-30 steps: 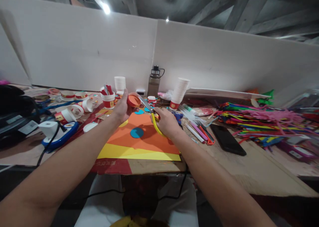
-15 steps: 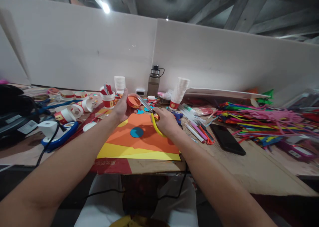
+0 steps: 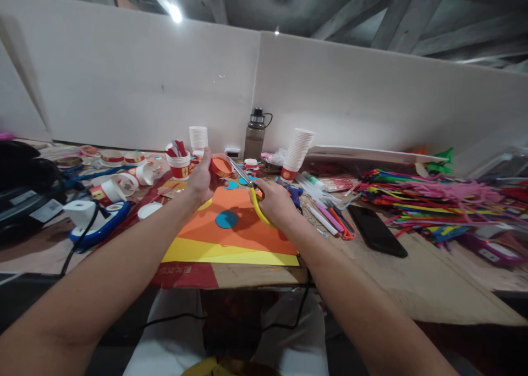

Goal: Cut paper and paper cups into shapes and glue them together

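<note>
My left hand (image 3: 203,179) is closed around a short red paper cup piece (image 3: 221,166) whose round face looks orange. In my right hand (image 3: 272,198) is a pair of scissors (image 3: 241,172) with yellow handles. Their metal blades point up and left, with the tips at the right edge of the cup piece; whether they touch it I cannot tell. Under both hands lie sheets of orange paper (image 3: 247,237) and yellow paper (image 3: 198,251). A blue paper circle (image 3: 226,219) rests on the orange sheet, and smaller blue pieces (image 3: 231,185) lie just beyond.
Behind the hands stand a water bottle (image 3: 254,137) and a tall stack of paper cups (image 3: 297,155). At right are several markers (image 3: 328,218), a phone (image 3: 376,230) and a heap of pipe cleaners (image 3: 437,197). Cut cups (image 3: 109,192) and a blue-and-white device (image 3: 99,222) lie left.
Almost nothing differs. The cup piece is turned slightly in my left hand, showing more of its patterned side, and the scissors stay at its edge.
</note>
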Demonstrator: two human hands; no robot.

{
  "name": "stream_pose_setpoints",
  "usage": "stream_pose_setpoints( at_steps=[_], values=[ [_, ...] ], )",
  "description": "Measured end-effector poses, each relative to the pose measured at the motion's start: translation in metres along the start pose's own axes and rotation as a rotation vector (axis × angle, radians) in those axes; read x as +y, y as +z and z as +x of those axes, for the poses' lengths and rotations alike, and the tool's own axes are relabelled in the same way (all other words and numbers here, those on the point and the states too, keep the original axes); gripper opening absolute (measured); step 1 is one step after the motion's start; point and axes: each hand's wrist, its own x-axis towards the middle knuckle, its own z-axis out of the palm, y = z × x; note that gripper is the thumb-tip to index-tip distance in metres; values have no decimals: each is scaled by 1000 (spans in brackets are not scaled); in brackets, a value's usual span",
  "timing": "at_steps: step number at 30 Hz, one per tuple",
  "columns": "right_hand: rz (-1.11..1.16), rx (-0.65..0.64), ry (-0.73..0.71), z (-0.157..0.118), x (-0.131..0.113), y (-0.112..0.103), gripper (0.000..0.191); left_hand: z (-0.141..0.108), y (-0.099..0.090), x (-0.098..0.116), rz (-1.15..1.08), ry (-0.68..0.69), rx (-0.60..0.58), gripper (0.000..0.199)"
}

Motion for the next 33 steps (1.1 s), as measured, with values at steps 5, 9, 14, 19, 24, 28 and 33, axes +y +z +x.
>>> stream_pose_setpoints(
  at_steps=[5,9,14,19,24,28,33],
  values=[
    [-14,30,-15,-1,2,2,34,1,-2,0,41,-52,-38,68],
    [-19,17,-8,-1,2,3,34,1,-3,2,58,-73,-47,67],
    [-14,16,-15,0,2,3,34,2,-5,4,64,-67,-66,64],
    [-11,22,-37,-1,2,1,32,2,-6,7,74,-91,-62,69],
    [-16,22,-50,-1,1,1,30,1,-4,7,47,-104,-21,72],
    [-14,21,-34,0,0,1,30,0,-1,4,10,-32,42,69],
    [-20,17,-22,-1,1,1,32,-1,-1,2,30,-11,-2,66]
  ],
)
